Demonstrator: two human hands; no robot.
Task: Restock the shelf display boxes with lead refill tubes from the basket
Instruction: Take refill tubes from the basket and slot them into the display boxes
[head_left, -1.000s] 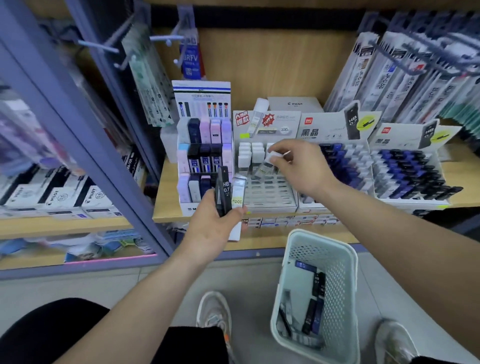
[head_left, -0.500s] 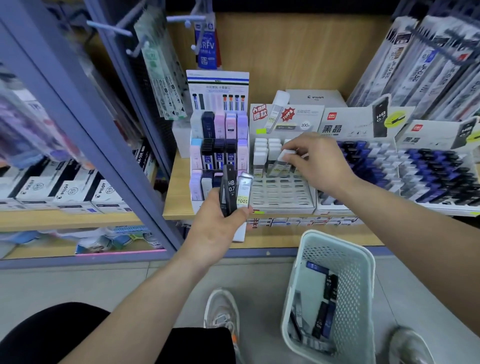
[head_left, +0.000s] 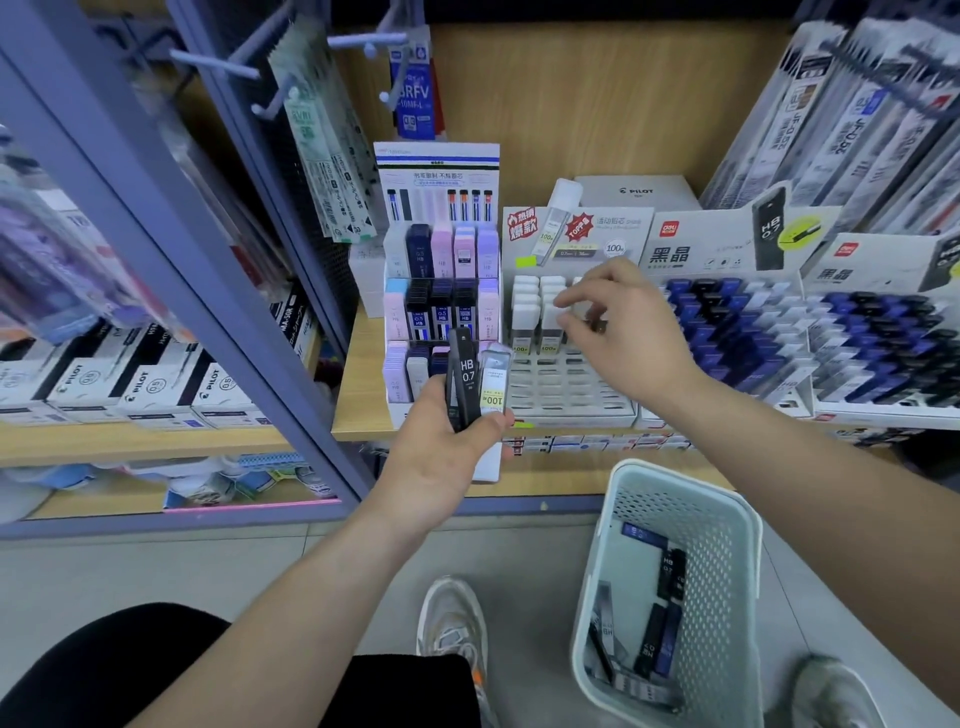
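Lead refill tubes (head_left: 467, 379): one black, one clear, gripped in my left hand (head_left: 441, 457) just before the white display box (head_left: 571, 410). Right hand (head_left: 631, 338) over the box, fingers loosely spread, seemingly empty. Risk: fanned pair slips; black one gets mis-slotted.

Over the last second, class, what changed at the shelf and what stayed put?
The right hand let go of the clear tube it was pinching over the white display box; its fingers are spread, the tube apparently left in the box. The left hand still holds a black tube and a second clear tube; the basket stays on the floor.
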